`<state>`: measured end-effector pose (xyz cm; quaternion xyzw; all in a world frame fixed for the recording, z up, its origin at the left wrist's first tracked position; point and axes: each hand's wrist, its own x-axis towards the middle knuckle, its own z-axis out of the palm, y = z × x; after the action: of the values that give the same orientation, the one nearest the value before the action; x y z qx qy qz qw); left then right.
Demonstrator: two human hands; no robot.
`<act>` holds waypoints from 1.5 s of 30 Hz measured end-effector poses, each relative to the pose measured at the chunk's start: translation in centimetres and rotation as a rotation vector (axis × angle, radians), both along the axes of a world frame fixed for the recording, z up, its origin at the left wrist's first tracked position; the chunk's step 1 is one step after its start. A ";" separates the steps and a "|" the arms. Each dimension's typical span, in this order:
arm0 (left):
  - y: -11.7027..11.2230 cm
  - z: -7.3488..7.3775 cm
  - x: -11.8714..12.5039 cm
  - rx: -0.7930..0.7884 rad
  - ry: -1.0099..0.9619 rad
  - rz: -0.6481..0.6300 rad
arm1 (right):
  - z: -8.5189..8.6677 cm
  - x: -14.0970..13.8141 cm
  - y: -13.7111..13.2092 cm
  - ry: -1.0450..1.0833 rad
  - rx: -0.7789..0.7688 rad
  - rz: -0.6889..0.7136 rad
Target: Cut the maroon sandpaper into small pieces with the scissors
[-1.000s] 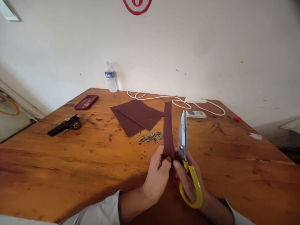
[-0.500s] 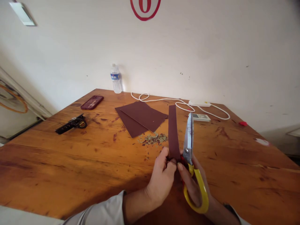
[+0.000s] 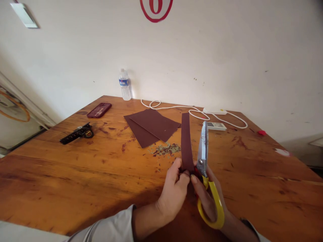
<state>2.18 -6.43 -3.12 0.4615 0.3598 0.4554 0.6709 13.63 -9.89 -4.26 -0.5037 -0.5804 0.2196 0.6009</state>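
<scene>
A long dark maroon strip (image 3: 187, 141) stands up from between my two hands; whether it is card or sandpaper I cannot tell. My left hand (image 3: 174, 193) pinches its lower end between thumb and fingers. Against the strip's right side, my right hand (image 3: 202, 193) presses its thumb near that same end. Scissors (image 3: 203, 148) with yellow handles hang on this right hand, blades pointing away and together. Two maroon sheets (image 3: 156, 126) overlap on the table beyond, with a heap of small clippings (image 3: 166, 149) in front of them.
On the wooden table (image 3: 101, 174) a phone (image 3: 99, 110) and a black clip-like object (image 3: 77, 133) lie to the left. A water bottle (image 3: 124, 85) stands by the wall. A white cable (image 3: 174, 107), a small white device (image 3: 216, 126) and a red scrap (image 3: 261, 132) lie farther right.
</scene>
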 end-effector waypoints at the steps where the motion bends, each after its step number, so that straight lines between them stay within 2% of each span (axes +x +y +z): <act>1: 0.0 -0.1 0.0 -0.001 0.001 0.005 | 0.1 0.0 0.0 -0.005 0.010 0.000; 8: 0.0 -0.1 0.2 -0.009 -0.017 0.020 | 0.7 -0.2 0.2 -0.020 0.010 0.029; 13: -0.1 0.2 0.5 -0.033 -0.040 0.044 | 0.4 -0.2 0.1 -0.004 0.003 -0.013; 21: -0.1 0.2 0.5 -0.057 -0.050 0.057 | 0.1 0.0 0.0 0.015 -0.022 0.019; 33: 0.0 0.5 0.5 -0.032 -0.076 0.027 | 0.1 0.1 0.0 0.015 -0.073 0.008; 40: 0.0 0.6 0.4 -0.021 -0.066 0.025 | 0.1 0.1 0.0 0.000 -0.049 -0.009; 45: 0.1 0.7 0.3 -0.018 -0.073 0.011 | 0.4 -0.1 0.0 0.024 -0.061 0.034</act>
<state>2.46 -6.37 -2.40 0.4365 0.3419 0.4722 0.6852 13.58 -9.91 -3.86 -0.5092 -0.5746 0.2532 0.5886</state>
